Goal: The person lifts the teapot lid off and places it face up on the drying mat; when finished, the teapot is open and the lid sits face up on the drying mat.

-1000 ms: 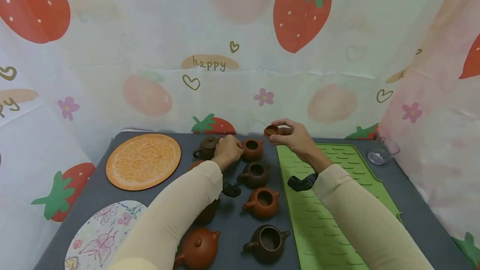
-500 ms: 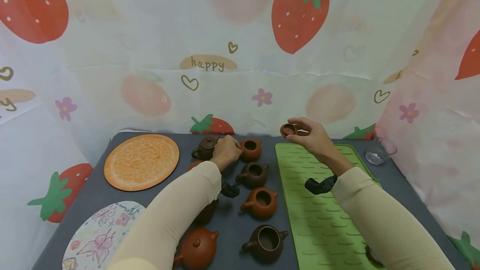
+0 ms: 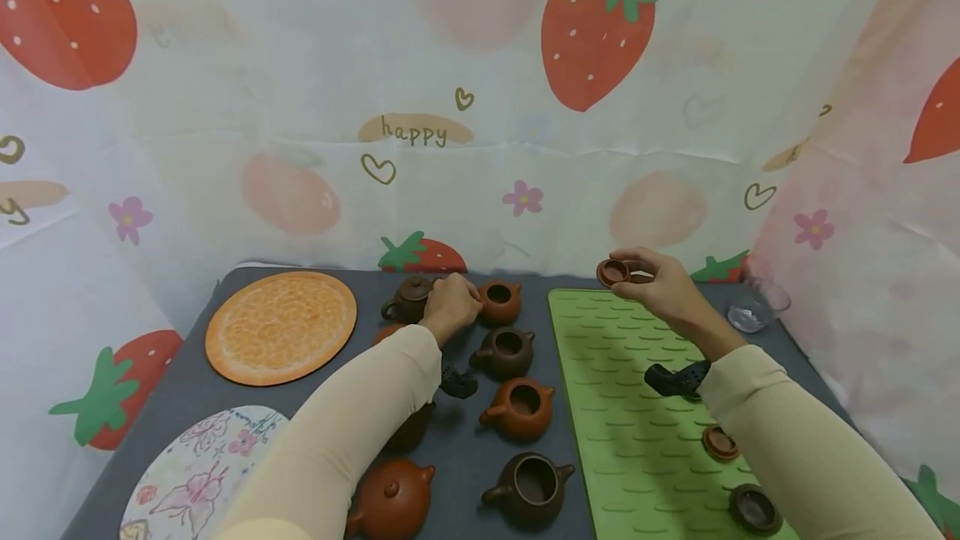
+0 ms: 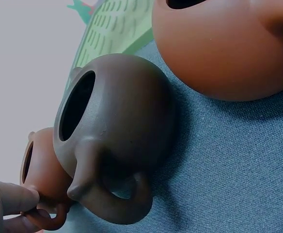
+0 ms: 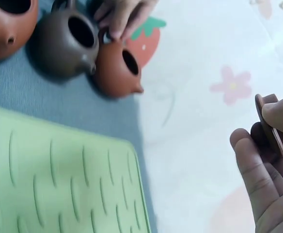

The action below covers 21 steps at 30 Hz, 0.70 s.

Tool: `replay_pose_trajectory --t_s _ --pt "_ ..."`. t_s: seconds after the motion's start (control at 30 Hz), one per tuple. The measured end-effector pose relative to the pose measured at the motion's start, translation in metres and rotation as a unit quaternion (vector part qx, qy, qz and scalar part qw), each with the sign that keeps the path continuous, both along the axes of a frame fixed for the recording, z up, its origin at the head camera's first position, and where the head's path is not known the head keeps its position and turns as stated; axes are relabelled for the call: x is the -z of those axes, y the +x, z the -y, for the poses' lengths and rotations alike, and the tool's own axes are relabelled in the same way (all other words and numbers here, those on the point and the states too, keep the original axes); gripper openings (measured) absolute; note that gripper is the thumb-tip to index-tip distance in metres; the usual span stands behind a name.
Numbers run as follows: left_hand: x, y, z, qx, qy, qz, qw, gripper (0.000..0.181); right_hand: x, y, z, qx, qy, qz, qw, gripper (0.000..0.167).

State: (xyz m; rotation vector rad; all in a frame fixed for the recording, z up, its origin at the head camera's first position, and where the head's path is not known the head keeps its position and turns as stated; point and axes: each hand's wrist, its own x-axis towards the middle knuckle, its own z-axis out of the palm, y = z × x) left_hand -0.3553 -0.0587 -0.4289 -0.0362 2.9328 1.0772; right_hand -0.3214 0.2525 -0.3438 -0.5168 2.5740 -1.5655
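At the back of the table my left hand point(image 3: 452, 307) pinches the handle of a small orange-brown teapot point(image 3: 500, 302), whose top is uncovered; the left wrist view shows thumb and finger on that handle point(image 4: 54, 222). My right hand point(image 3: 667, 290) holds a reddish-brown lid point(image 3: 613, 272) by its edge, hollow side toward the head camera, above the far end of the green mat point(image 3: 600, 340). In the right wrist view the lid point(image 5: 271, 127) sits between thumb and fingers. Lidless teapots stand in a column toward me: dark point(image 3: 508, 352), orange point(image 3: 522, 408) and dark brown point(image 3: 531, 486).
Lidded teapots stand left of that column, among them a dark one point(image 3: 408, 300) and an orange one point(image 3: 393, 497), others partly behind my left arm. Lids point(image 3: 722, 442) lie on the mat. An orange round mat point(image 3: 281, 327), a floral round mat point(image 3: 202, 473) and a glass cup point(image 3: 750, 311) are also there.
My right hand has carried the lid rightward, from beside the small teapot to over the mat. Lids on the mat have come into view from under the right arm. My left hand stays at the handle.
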Motion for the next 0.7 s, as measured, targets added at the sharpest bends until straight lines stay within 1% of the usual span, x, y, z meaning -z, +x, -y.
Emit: replay_pose_trajectory --t_s 0.27,0.5,0.7 --pt "0.000 0.000 0.001 0.000 -0.001 -0.005 1.0000 0.007 0.009 -0.005 -0.025 0.022 0.058 0.020 0.9979 0.047" --pt "0.002 -0.001 0.001 0.006 -0.004 -0.012 0.9999 0.008 0.015 -0.006 -0.039 0.030 0.090 0.025 0.9952 0.048" --pt "0.002 0.000 0.001 0.006 0.000 -0.009 0.9999 0.009 0.026 -0.006 -0.051 0.039 0.117 0.050 0.9912 0.050"
